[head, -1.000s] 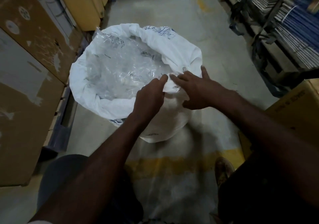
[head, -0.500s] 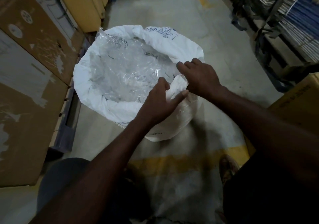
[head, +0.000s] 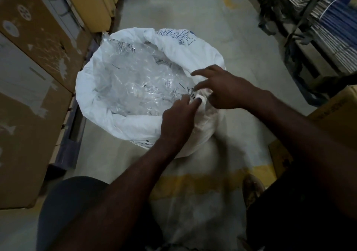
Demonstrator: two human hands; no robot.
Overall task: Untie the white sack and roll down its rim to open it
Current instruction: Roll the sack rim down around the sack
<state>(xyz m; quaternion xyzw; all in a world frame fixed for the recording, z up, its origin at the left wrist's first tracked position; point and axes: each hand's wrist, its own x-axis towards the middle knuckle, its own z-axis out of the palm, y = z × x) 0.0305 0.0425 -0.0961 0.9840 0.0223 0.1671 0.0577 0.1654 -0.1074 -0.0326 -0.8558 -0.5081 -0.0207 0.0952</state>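
Standing on concrete floor [head: 179, 13], perhaps warehouse.

Right hand [head: 224, 88] motion-blurred; finger grip on sack [head: 135, 129] rim unclear. Left hand [head: 179, 119] covers the near rim. Contents under clear liner [head: 139, 80] not identifiable. Print on sack illegible. Boxes [head: 29, 77] and shelves [head: 318, 28] cut by frame edges.

sacks: 1 white [head: 100, 88], open | clear liners inside: 1 [head: 139, 84] | hands: 2, left [head: 178, 119] and right [head: 222, 88], both at near rim | cardboard boxes on left: 3 at least [head: 32, 38] | boxes at right edge: 1 [head: 336, 115] | shoes: 1 [head: 253, 191] | yellow floor stripes: 2 [head: 193, 187]
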